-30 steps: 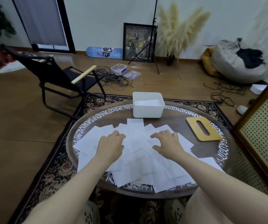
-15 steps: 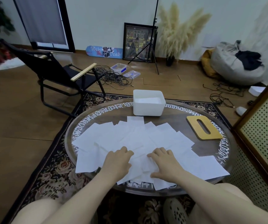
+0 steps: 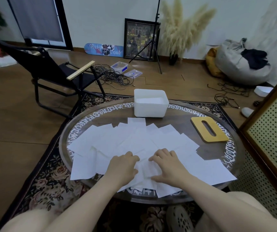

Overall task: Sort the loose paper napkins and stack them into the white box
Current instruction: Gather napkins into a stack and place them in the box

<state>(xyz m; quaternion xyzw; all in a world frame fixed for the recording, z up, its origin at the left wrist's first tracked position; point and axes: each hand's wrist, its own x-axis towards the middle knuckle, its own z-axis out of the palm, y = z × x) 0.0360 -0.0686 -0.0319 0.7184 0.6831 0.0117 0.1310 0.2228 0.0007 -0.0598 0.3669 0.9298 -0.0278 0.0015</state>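
Note:
Several loose white paper napkins (image 3: 134, 141) lie fanned and overlapping across the round table (image 3: 181, 119). The white box (image 3: 149, 111) stands open at the table's far edge, beyond the napkins, with something white low inside. My left hand (image 3: 124, 164) and my right hand (image 3: 167, 164) rest side by side on the napkins near the front edge. Their fingers are bent with the tips pressing on the paper, and the right thumb is spread out. Napkins between and under the hands are bunched and overhang the table's near rim.
A wooden lid with an oval slot (image 3: 208, 131) lies on the table at the right. A perforated cabinet (image 3: 271, 131) stands close on the right, and a black folding chair (image 3: 56, 76) at the back left. Cables, plastic tubs and a tripod are on the floor beyond.
Both hands have slid back from the middle of the spread to the near edge and drawn closer together. They dragged napkins along, which now bunch at the front rim.

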